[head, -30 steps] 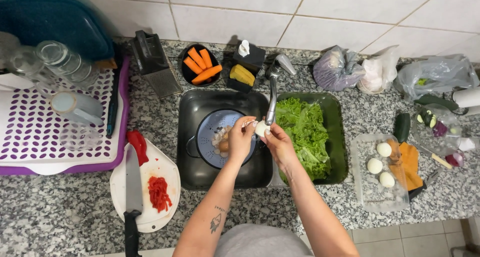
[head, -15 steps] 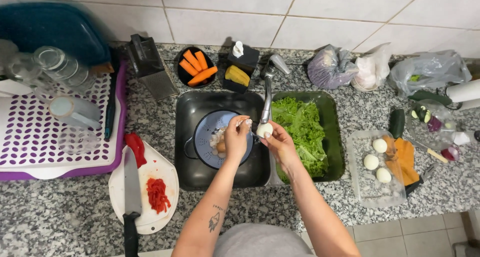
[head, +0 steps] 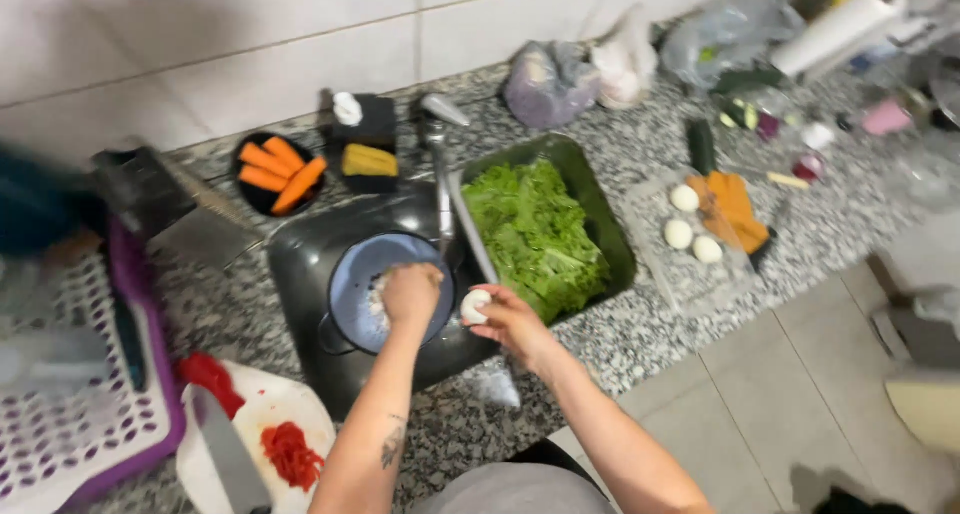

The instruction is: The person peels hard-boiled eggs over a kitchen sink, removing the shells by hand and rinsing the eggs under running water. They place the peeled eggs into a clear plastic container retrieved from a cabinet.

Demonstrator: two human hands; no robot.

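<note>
Your right hand (head: 505, 319) has its grip closed round a white egg (head: 474, 305). It is slippery and breaks easily, so hold its sides softly. Your left hand (head: 410, 294) is curled over the blue bowl (head: 350, 274); I cannot tell what it holds.

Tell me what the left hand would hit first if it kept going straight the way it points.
The left hand points up and away over the blue bowl in the black sink. Going on, it would probably meet the bowl's far rim, then the tap; depth is unclear.

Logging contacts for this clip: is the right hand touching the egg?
Touching. The head view shows the right hand with its fingers wrapped around the white egg over the sink, no gap between them.
</note>
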